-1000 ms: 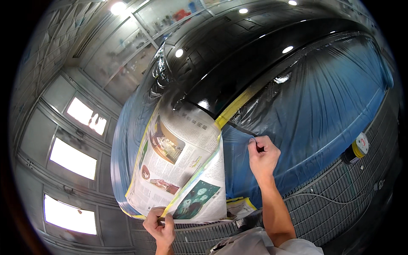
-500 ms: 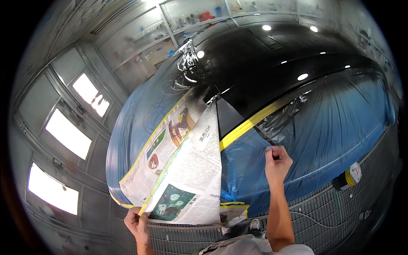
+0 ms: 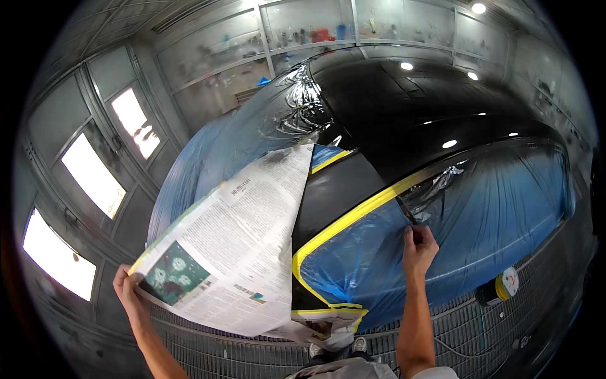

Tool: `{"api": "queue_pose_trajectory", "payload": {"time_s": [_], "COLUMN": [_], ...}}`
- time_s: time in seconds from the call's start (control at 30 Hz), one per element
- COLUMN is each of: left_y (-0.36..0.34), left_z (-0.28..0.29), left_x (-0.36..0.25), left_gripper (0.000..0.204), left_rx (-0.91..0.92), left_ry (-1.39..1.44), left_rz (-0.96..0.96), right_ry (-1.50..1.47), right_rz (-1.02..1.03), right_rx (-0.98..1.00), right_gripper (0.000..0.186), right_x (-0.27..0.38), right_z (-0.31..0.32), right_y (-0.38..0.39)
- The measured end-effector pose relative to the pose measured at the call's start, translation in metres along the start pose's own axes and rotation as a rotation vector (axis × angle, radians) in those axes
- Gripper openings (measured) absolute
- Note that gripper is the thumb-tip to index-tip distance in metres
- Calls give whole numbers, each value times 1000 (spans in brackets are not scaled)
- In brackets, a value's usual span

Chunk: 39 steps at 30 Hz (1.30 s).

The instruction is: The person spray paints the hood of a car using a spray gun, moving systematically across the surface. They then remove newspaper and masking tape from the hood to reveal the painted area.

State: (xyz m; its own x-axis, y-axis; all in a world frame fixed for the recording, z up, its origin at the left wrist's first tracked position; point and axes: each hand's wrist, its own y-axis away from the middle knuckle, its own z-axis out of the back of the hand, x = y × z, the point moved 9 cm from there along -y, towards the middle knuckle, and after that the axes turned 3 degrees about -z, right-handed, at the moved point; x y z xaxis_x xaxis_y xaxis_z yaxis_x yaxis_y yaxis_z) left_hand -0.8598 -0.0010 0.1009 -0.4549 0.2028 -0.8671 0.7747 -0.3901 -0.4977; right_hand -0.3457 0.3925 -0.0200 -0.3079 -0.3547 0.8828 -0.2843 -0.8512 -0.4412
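Observation:
A car body with glossy black panels (image 3: 385,145) is wrapped in blue masking film (image 3: 499,196). My left hand (image 3: 130,295) is closed on the lower left corner of a newspaper sheet (image 3: 252,221), beside its taped edge. The sheet is stretched out, lifted off the car, and hides the panel behind it. At the right, my right hand (image 3: 419,252) pinches the edge of the blue film near a dark-sprayed part. Yellow masking tape (image 3: 353,215) follows the film's upper border. Another piece of taped newspaper (image 3: 325,323) hangs low at the front.
Metal grating (image 3: 221,347) forms the floor. A round black and yellow container (image 3: 499,288) with a pale end stands on it at the right, near a hose (image 3: 454,352). Bright windows (image 3: 60,252) line the left wall.
My left hand has moved left and up, swinging the newspaper away and uncovering more black panel and yellow tape. My right hand stays on the film, slightly lower and to the right.

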Motion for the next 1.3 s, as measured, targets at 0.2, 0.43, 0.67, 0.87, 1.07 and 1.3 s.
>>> {"api": "queue_pose_trajectory", "payload": {"time_s": [0.2,0.43,0.67,0.87,1.07,1.3], "left_y": [-23,4,27,60,111,181], "left_z": [44,73,129,182,223,318], "left_x": [51,131,186,234,269,319], "left_gripper": [13,15,14,11,10,11], "left_rx": [23,45,-130,-189,-306,-412], "left_ry": [-70,55,173,170,213,313], "left_rz": [120,304,342,517,601,637], "right_ry": [23,88,120,139,47,-82], "right_rz": [20,51,120,203,83,-16], "right_rx": [-8,-21,-31,-37,-22,84], "right_gripper": [18,16,10,5,14,26], "right_x": [-7,5,2,-7,-20,-21], "right_z": [-1,1,-3,-5,-14,-25], "right_y": [2,5,10,12,20,54]}}
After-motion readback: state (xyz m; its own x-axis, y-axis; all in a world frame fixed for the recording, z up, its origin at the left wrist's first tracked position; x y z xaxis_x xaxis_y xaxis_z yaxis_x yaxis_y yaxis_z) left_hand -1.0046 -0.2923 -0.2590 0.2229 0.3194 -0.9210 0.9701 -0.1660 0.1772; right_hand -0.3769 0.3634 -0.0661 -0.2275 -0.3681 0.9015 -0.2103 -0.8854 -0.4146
